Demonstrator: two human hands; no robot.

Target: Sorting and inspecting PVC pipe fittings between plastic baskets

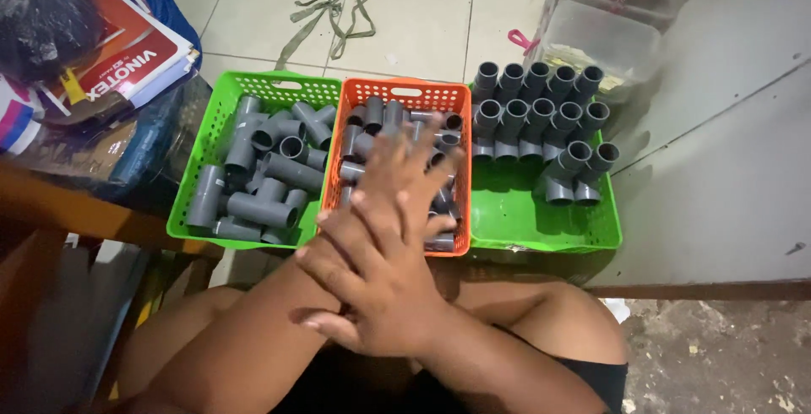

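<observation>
Tiled floor fills the upper frame, with three baskets across the middle. Both hands cross before the orange basket (456,169) of grey pipe fittings (382,117): right hand (376,283) atop left hand (405,169), fingers spread, grasping nothing. Sorting looks paused; next comes uncrossing and picking a fitting.

Head camera looks steeply down (close) at floor baskets (397,89).

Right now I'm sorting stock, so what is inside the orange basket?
The orange basket holds loose grey pipe fittings, lying jumbled. The crossed left hand and right hand cover its middle and front, so what lies there cannot be seen.
</observation>
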